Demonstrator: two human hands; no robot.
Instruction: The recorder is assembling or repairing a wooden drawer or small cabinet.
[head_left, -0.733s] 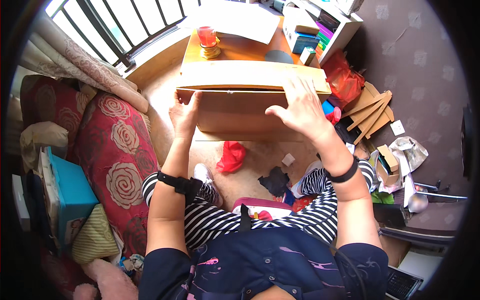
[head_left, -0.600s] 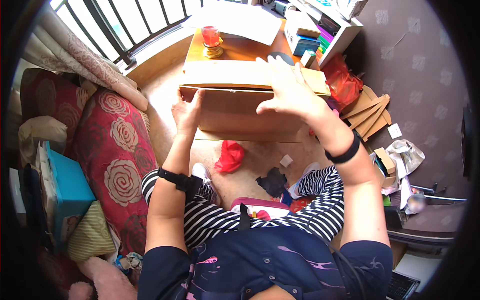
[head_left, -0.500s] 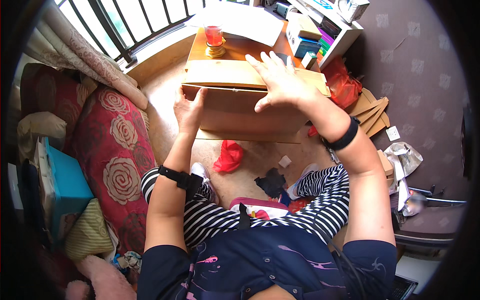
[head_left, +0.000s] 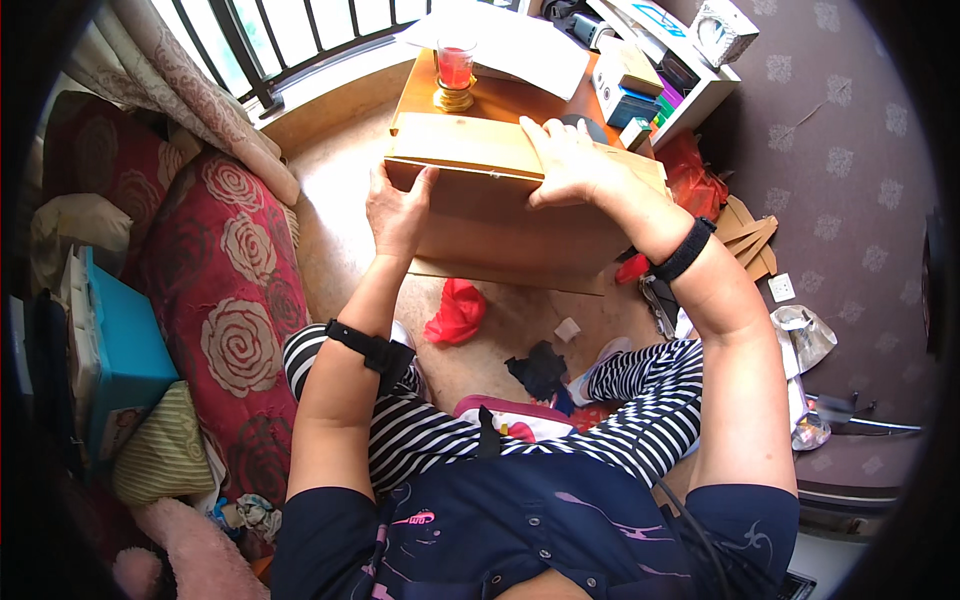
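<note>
A brown cardboard box [head_left: 520, 225] stands in front of me, its upper flap folded along the top edge. My left hand [head_left: 398, 210] grips the upper left corner, thumb on the side facing me and fingers behind the edge. Over the right part of the top edge lies my right hand [head_left: 570, 165], fingers across the flap and thumb down by the front side, closed on the box. Behind it is a wooden table [head_left: 415, 95] with a glass of red liquid [head_left: 455, 65] on a gold-coloured stand.
A red rose-patterned sofa [head_left: 240, 340] with a blue box [head_left: 125, 350] is at left. On the floor lie a red plastic bag [head_left: 455, 312], a black cloth-like piece [head_left: 540, 370] and cardboard pieces [head_left: 750, 240]. A white shelf [head_left: 700, 95] stands back right.
My right hand has come down from spread fingers onto the box's top edge. The view has shifted slightly, and the left hand keeps its hold on the corner.
</note>
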